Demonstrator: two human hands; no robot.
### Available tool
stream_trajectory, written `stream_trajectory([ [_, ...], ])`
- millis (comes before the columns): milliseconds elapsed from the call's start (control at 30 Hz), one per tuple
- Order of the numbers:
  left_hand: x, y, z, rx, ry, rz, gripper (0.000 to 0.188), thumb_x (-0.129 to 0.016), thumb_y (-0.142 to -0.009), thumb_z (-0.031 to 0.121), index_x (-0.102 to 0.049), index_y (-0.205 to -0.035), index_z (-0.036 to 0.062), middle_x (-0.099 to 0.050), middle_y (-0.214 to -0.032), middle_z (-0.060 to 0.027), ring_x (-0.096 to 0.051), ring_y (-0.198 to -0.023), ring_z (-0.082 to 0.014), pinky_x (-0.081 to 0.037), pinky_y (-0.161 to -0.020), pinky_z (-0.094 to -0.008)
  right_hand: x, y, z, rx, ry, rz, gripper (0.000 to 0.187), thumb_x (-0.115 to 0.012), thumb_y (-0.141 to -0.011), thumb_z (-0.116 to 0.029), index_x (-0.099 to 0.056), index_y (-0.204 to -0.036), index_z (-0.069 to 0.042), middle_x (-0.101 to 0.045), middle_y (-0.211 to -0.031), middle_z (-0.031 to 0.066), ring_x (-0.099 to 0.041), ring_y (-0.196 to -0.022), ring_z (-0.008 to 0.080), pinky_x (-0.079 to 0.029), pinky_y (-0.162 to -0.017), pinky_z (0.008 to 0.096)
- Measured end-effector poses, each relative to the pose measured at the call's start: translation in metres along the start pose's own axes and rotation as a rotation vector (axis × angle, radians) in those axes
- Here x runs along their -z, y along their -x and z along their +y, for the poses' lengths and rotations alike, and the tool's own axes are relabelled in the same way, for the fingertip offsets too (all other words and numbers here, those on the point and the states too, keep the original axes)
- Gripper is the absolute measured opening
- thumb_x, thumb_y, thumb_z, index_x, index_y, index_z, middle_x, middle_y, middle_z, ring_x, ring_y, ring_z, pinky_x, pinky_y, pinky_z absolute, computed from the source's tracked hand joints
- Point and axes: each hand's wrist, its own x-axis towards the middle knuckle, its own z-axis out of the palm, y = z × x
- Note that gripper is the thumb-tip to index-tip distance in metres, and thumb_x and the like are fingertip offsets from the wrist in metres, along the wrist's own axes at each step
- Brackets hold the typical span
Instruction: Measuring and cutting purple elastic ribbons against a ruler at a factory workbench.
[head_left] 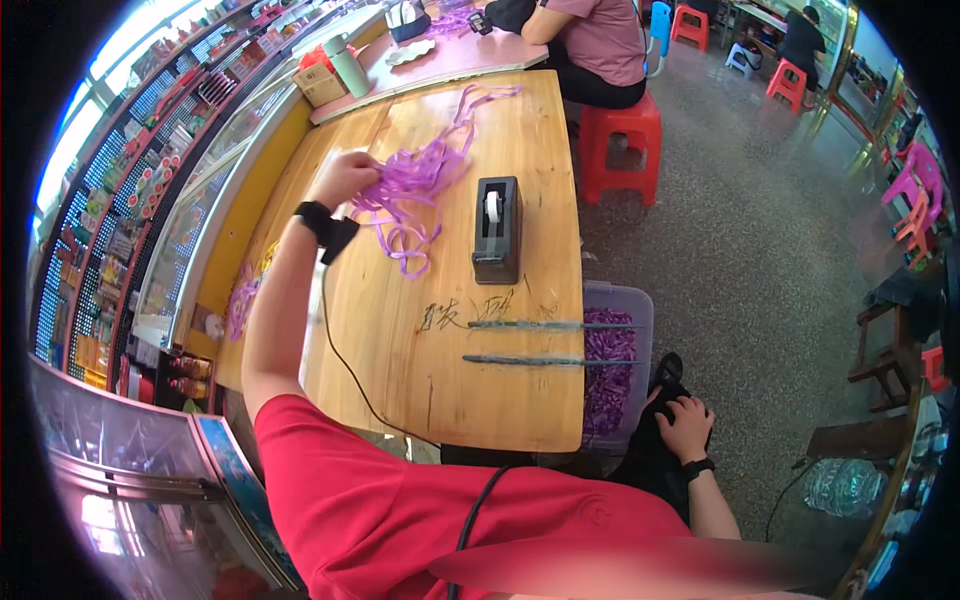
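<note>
My left hand (345,180) reaches across the wooden table to a tangled heap of purple ribbon (425,168). Its fingers are closed on the ribbon at the heap's left edge, and a black band with a small device and cable is strapped to that wrist. Loose loops hang toward me, while a long strand trails to the far side. Resting on my dark-trousered knee, my right hand (686,427) holds nothing and has its fingers apart. A black tape dispenser (497,230) with a pale roll stands right of the heap, touched by neither hand.
Two dark strips (520,360) lie across the near right part of the wooden table (380,330). Beside its right edge, a plastic bin (640,385) holds purple pieces. Beyond are a green bottle (348,70), a carton, a red stool (620,140) and a seated person. Shelves line the left.
</note>
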Motion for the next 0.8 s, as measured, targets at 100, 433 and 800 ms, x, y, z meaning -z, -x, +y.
stream_trajectory([
  [100,0.040,0.016,0.027,-0.076,0.129,0.095,0.024,-0.068,-0.084,0.009,-0.070,-0.106,-0.0013,-0.070,-0.088,-0.0036,-0.064,-0.077,-0.0116,-0.053,-0.073,-0.0256,-0.003,0.000,0.004,0.009,-0.013,0.024,0.041,-0.071,-0.081,-0.042,-0.072,-0.110,-0.013,-0.063,-0.126,0.0080,-0.048,-0.129,0.0306,-0.030,-0.108,0.0625],
  [433,-0.169,-0.142,0.027,-0.099,-0.512,-0.187,0.102,-0.074,-0.072,0.066,-0.033,-0.154,0.0228,-0.014,-0.162,-0.0244,-0.034,-0.141,-0.0467,-0.033,-0.115,-0.0498,-0.007,0.012,0.013,-0.061,0.033,0.036,0.038,-0.072,-0.080,-0.042,-0.073,-0.106,-0.015,-0.064,-0.123,0.0064,-0.049,-0.127,0.0294,-0.030,-0.107,0.0598],
  [800,-0.096,-0.106,-0.019,-0.235,-0.596,-0.204,0.021,-0.071,-0.075,0.028,-0.077,-0.083,0.0097,-0.072,-0.085,-0.0178,-0.069,-0.081,-0.0354,-0.055,-0.076,-0.0417,-0.009,-0.006,0.002,0.006,-0.006,0.001,0.039,-0.071,-0.082,-0.041,-0.073,-0.109,-0.014,-0.063,-0.125,0.0073,-0.048,-0.129,0.0304,-0.029,-0.108,0.0626],
])
